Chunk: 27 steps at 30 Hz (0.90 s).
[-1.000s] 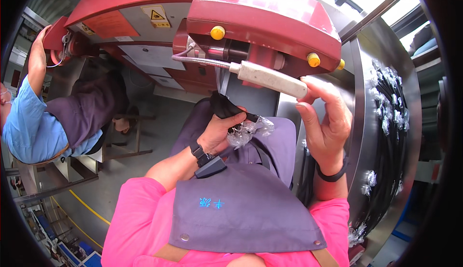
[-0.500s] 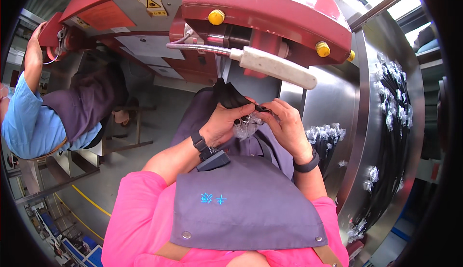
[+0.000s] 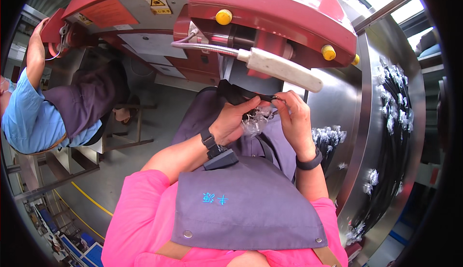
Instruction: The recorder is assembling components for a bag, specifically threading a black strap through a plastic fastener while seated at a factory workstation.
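Note:
A black belt-like strap (image 3: 232,92) is stretched between my hands, in front of my dark apron. My left hand (image 3: 232,120) is closed on it, with the thumb lying along its upper side. At the strap's right end, my right hand (image 3: 295,122) pinches the tip between thumb and fingers. Below the strap, beside the left fingers, hangs a crumpled clear plastic wrapping (image 3: 258,121); what lies inside it is mostly hidden. The strap's far part drops out of sight behind the left hand.
A red machine (image 3: 270,19) with yellow knobs stands just beyond my hands; a white bar (image 3: 284,69) on a flexible metal hose juts toward them. At right, black straps (image 3: 393,137) with plastic-wrapped ends lie in a metal trough. Another person (image 3: 72,103) works at left.
Both hands have shifted slightly to the right with the strap. It is now stretched flatter, and the right fingers have moved out to its tip. The plastic wrapping swung right.

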Tool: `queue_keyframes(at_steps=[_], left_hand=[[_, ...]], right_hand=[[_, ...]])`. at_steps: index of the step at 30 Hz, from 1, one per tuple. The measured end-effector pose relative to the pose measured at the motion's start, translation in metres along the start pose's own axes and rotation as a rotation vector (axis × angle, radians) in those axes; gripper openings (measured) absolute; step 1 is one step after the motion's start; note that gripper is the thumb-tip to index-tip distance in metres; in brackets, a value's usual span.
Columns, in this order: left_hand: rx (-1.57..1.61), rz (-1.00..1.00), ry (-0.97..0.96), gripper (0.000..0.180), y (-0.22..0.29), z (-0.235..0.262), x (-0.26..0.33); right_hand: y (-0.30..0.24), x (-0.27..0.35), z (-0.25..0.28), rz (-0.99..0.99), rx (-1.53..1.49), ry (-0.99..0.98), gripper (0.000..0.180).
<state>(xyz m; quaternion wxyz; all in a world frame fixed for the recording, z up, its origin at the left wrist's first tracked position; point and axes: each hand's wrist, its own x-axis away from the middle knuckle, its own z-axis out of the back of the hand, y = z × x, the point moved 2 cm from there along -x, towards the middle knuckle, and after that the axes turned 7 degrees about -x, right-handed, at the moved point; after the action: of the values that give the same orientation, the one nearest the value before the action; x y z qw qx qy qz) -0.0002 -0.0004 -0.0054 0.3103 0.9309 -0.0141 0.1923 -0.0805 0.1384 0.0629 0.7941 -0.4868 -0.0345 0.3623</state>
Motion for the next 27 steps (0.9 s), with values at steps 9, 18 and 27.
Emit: queue_keyframes(at_steps=[9, 18, 27], left_hand=[[-0.016, -0.133, -0.085, 0.02, 0.002, -0.021, 0.008], [-0.152, -0.201, -0.157, 0.021, 0.003, -0.017, 0.019], [0.003, -0.071, -0.023, 0.019, -0.004, -0.011, 0.011]], right_hand=[[0.01, 0.008, -0.001, 0.19, -0.136, 0.18, 0.019], [0.015, 0.026, -0.005, 0.291, -0.223, 0.248, 0.02], [0.002, 0.013, -0.003, 0.045, -0.11, 0.141, 0.009]])
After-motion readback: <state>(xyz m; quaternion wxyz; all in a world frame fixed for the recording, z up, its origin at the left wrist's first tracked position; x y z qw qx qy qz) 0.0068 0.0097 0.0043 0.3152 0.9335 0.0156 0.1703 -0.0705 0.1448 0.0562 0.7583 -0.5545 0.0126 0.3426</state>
